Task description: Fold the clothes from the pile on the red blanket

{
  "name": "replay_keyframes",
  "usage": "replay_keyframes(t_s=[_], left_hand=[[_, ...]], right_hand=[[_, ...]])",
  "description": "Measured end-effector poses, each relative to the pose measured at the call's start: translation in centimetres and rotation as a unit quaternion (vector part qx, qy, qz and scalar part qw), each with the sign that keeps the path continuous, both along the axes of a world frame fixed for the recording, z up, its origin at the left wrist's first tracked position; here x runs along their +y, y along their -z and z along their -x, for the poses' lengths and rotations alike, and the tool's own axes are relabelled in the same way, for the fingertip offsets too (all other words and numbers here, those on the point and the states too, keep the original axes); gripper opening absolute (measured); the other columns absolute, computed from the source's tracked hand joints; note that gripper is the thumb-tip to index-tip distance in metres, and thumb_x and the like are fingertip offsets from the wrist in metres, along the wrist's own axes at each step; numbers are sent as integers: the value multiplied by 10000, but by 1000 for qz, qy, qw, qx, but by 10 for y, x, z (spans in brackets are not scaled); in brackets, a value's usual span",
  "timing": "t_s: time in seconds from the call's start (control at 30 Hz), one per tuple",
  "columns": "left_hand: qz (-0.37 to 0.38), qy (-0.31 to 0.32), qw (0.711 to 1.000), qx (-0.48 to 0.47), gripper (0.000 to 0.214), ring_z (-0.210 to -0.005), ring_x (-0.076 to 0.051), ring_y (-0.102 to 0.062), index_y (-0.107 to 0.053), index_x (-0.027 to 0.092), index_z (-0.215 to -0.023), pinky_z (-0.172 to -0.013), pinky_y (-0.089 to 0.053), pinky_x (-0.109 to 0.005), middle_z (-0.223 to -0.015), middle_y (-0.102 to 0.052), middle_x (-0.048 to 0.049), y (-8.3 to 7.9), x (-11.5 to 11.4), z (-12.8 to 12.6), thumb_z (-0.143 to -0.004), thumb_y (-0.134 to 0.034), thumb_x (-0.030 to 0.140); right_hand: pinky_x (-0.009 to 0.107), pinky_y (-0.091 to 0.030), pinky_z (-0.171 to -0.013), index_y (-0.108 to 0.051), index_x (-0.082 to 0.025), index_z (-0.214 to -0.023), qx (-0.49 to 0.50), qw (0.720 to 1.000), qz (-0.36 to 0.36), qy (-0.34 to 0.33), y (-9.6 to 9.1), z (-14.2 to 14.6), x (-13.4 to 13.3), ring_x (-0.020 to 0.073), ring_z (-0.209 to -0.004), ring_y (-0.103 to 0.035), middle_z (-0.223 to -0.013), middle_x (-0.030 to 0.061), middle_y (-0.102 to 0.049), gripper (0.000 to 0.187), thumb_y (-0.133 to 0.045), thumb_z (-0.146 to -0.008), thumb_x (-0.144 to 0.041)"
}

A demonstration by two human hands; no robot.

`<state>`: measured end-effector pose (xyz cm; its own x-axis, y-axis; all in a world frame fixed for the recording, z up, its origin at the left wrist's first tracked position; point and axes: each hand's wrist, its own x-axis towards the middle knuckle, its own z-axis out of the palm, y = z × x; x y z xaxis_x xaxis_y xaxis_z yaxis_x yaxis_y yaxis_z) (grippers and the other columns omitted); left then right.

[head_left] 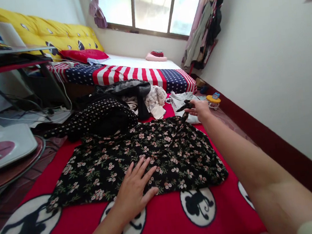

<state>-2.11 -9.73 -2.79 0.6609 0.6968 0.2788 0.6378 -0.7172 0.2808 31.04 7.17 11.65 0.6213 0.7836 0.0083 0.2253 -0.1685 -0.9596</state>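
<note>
A black floral garment (148, 151) lies spread on a red blanket (167, 223) with black-and-white round figures. My left hand (134, 190) rests flat on the garment's near edge, fingers spread. My right hand (200, 109) reaches to the garment's far right corner and is closed on a dark strip of it, pulling it outward.
A heap of clothes (116, 106), one black with white dots, lies beyond the garment. A mattress with a stars-and-stripes cover (129, 73) and yellow cushions (52, 33) is behind. A fan base (3, 146) and a desk with cables stand left. The wall (275, 82) runs along the right.
</note>
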Motion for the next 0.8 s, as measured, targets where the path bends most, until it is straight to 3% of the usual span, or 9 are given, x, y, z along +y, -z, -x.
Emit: replay_keyframes(t_s=[0.27, 0.37, 0.43, 0.5, 0.57, 0.63, 0.67, 0.73, 0.8], left_hand=[[19, 1, 1000, -9, 592, -1463, -290, -191, -362, 338, -1461, -1173, -202, -555, -1592, -225, -25, 1, 0, 0, -908, -513, 486], [57, -11, 996, -70, 604, -1456, -278, -220, -324, 325, -1477, -1186, -195, -534, -1589, -237, -46, 0, -1, 0, -918, -513, 453], [104, -50, 979, -169, 616, -1443, -258, -261, -266, 320, -1495, -1188, -228, -493, -1582, -252, -62, -2, -1, 3, -935, -493, 435], [158, -99, 929, -319, 610, -1415, -246, -326, -210, 322, -1504, -1161, -308, -454, -1568, -279, -75, -7, -1, 8, -955, -452, 433], [195, -144, 846, -476, 577, -1370, -248, -405, -204, 321, -1497, -1119, -377, -437, -1544, -318, -89, -12, 0, 18, -970, -404, 443], [200, -197, 751, -597, 548, -1316, -257, -473, -265, 306, -1476, -1087, -413, -439, -1509, -373, -101, -17, 2, 30, -967, -384, 471], [198, -228, 710, -636, 544, -1297, -263, -491, -312, 295, -1459, -1078, -420, -443, -1485, -408, -104, -19, 2, 36, -958, -396, 489], [204, -283, 651, -675, 554, -1271, -271, -511, -395, 279, -1419, -1058, -440, -444, -1430, -480, -100, -21, 3, 49, -928, -437, 531], [224, -315, 645, -659, 574, -1255, -274, -523, -438, 279, -1394, -1048, -450, -437, -1395, -520, -86, -19, 4, 59, -891, -499, 551]], right_hand=[[160, -501, -494, -464, -172, -843, 127, 985, -98, 69, -12, -19, -29, 72, -530, -638, -741, -7, -617, 57, -490, -891, -154], [153, -507, -524, -501, -166, -850, 128, 981, -138, 36, -12, 3, -36, 74, -601, -657, -804, 5, -640, 42, -513, -881, -141], [155, -515, -553, -542, -166, -858, 87, 978, -187, -35, -14, 33, -51, 84, -667, -669, -848, 11, -653, 20, -559, -868, -168], [176, -534, -626, -594, -169, -877, 3, 959, -229, -168, -19, 67, -75, 99, -749, -673, -918, 23, -666, 95, -641, -840, -243], [208, -539, -683, -646, -178, -895, -89, 908, -204, -356, -22, 95, -100, 111, -803, -662, -1079, 46, -657, 178, -708, -800, -315], [233, -530, -688, -682, -180, -882, -149, 863, -167, -453, -19, 105, -116, 121, -814, -647, -1168, 62, -636, 198, -706, -804, -360], [245, -525, -688, -690, -178, -869, -163, 861, -156, -455, -15, 102, -120, 129, -812, -642, -1147, 67, -648, 201, -692, -813, -371], [268, -513, -676, -693, -174, -844, -187, 890, -124, -398, 2, 85, -118, 148, -772, -633, -978, 61, -692, 195, -675, -815, -365], [279, -496, -649, -694, -179, -839, -230, 913, -51, -334, 25, 60, -111, 161, -712, -623, -812, 37, -691, 152, -692, -776, -317]])
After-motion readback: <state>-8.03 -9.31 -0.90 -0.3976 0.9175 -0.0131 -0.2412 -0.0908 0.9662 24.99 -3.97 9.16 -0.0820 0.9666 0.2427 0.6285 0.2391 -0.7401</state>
